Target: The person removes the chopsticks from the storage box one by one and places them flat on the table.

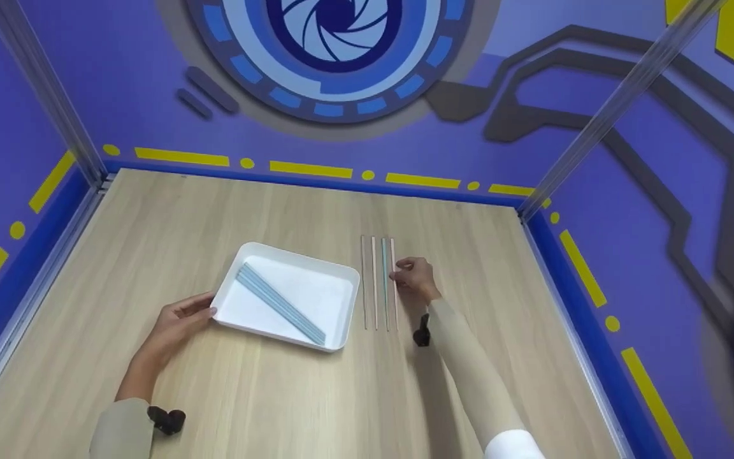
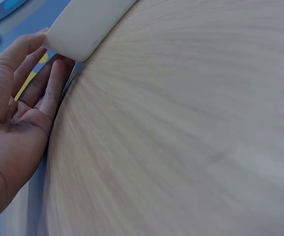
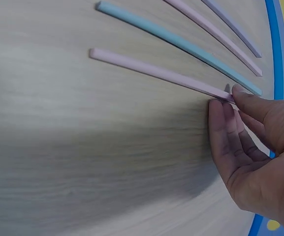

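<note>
A white tray (image 1: pixel 341 306) sits left of centre on the table, and several light-blue chopsticks (image 1: pixel 281 303) lie diagonally inside it in a bundle. My left hand (image 1: pixel 176 325) holds the tray's left corner between thumb and fingers; in the left wrist view the thumb (image 2: pixel 31 44) is at the tray's edge. To the right of the tray, chopsticks stand in a row: a greyish-purple one (image 3: pixel 233 27), a pink one (image 3: pixel 213 37), a teal one (image 3: pixel 171 44) and another pink chopstick (image 3: pixel 151 71) at the right. My right hand (image 1: pixel 415 277) pinches this rightmost pink chopstick near its far end.
The wooden table (image 1: pixel 265 408) is bounded by a blue-and-purple back wall (image 1: pixel 316 143) and side walls with yellow dashes. A metal post (image 1: pixel 622 102) rises at the back right corner, another post (image 1: pixel 48 95) at the back left.
</note>
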`<state>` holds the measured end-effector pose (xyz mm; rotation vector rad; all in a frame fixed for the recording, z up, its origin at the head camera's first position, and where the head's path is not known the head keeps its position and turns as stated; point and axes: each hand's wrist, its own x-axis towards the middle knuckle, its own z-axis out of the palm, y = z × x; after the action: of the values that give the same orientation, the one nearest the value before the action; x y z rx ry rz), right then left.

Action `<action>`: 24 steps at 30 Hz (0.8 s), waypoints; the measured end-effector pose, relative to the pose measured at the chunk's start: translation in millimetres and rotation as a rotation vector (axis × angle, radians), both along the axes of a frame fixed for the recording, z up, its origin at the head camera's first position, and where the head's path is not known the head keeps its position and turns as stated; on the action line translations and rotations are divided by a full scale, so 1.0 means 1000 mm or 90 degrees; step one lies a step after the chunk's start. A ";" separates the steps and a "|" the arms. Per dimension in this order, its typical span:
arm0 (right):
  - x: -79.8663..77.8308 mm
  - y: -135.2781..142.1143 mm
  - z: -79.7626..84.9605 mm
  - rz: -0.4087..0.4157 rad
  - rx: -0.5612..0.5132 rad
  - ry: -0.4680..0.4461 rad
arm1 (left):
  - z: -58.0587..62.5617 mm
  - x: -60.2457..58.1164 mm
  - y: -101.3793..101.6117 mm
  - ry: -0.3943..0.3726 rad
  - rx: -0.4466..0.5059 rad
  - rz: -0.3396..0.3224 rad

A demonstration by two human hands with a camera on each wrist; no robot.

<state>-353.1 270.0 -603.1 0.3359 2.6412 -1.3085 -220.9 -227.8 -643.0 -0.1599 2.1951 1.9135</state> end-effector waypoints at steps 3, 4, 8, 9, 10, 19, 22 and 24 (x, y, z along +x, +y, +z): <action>0.001 0.001 0.003 0.003 0.005 0.022 | -0.001 0.000 0.000 -0.001 -0.002 0.001; 0.002 0.000 0.004 0.006 0.010 0.035 | -0.001 0.000 0.000 -0.001 -0.002 0.001; 0.003 -0.005 0.014 0.028 0.018 0.085 | -0.001 0.000 0.000 0.002 -0.003 0.001; 0.002 -0.008 0.016 0.036 0.016 0.095 | -0.002 0.000 0.000 0.004 -0.003 0.002; 0.002 -0.011 0.020 0.046 0.017 0.102 | -0.002 -0.001 0.000 0.004 -0.003 0.003; 0.006 -0.065 0.046 0.197 -0.015 0.132 | -0.004 -0.001 -0.001 0.006 -0.005 0.009; 0.010 -0.086 0.050 0.261 -0.011 0.130 | -0.004 -0.001 -0.001 0.011 0.005 0.006; 0.011 -0.100 0.052 0.298 -0.012 0.122 | -0.004 -0.002 0.000 0.016 0.011 0.005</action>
<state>-341.6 169.7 -551.4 -0.4084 2.6232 -1.2506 -222.8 -228.2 -647.5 -0.1428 2.1971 1.9476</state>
